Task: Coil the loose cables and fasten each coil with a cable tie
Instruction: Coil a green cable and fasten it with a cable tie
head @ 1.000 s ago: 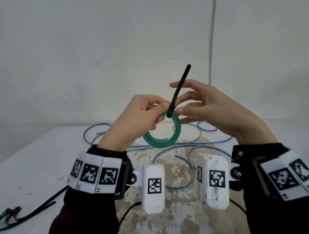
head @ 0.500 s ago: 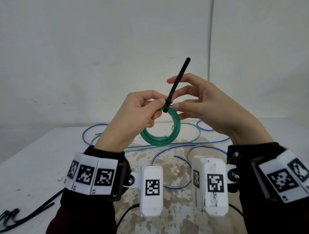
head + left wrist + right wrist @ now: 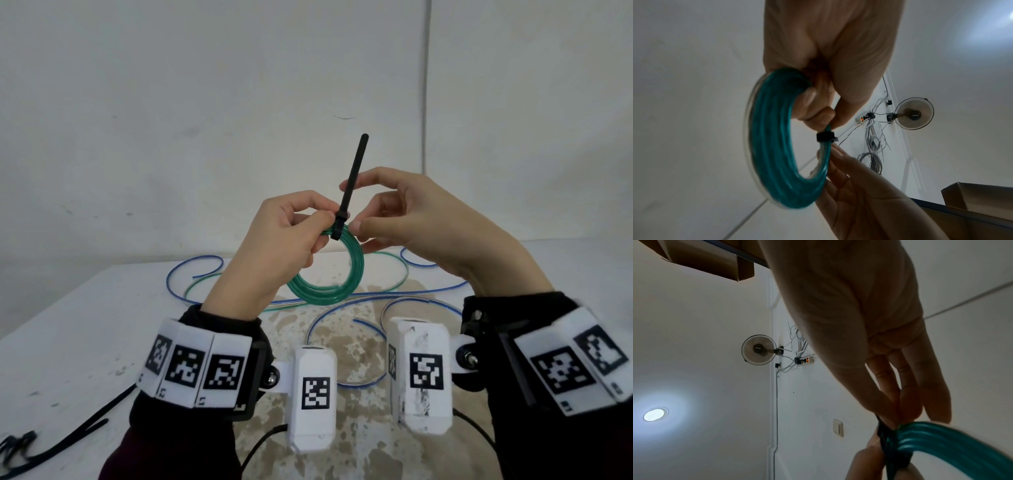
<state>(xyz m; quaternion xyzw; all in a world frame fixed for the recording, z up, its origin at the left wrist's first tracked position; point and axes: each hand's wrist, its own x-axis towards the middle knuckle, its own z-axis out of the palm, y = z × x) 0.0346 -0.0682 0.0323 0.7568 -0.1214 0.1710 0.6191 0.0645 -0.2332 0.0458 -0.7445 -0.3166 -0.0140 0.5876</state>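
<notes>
A green cable coil point(image 3: 329, 274) hangs in the air over the table, with a black cable tie point(image 3: 351, 178) looped round its top and the tail pointing up. My left hand point(image 3: 322, 229) pinches the coil just left of the tie's head. My right hand point(image 3: 358, 214) pinches the tie at its head, thumb in front, index finger behind the tail. In the left wrist view the tie's head point(image 3: 825, 137) sits on the teal-looking coil point(image 3: 772, 146). The right wrist view shows my fingers point(image 3: 900, 408) closing on the tie point(image 3: 890, 449) where it wraps the coil point(image 3: 945, 443).
Loose blue cables point(image 3: 329, 318) and a thin green cable point(image 3: 202, 284) curl across the white table point(image 3: 68, 342) under my hands. Spare black cable ties point(image 3: 58, 442) lie at the front left. A plain wall stands close behind the table.
The tie's tail has swung more upright. My right fingers have curled in closer round the tie, and both hands with the coil have shifted slightly left.
</notes>
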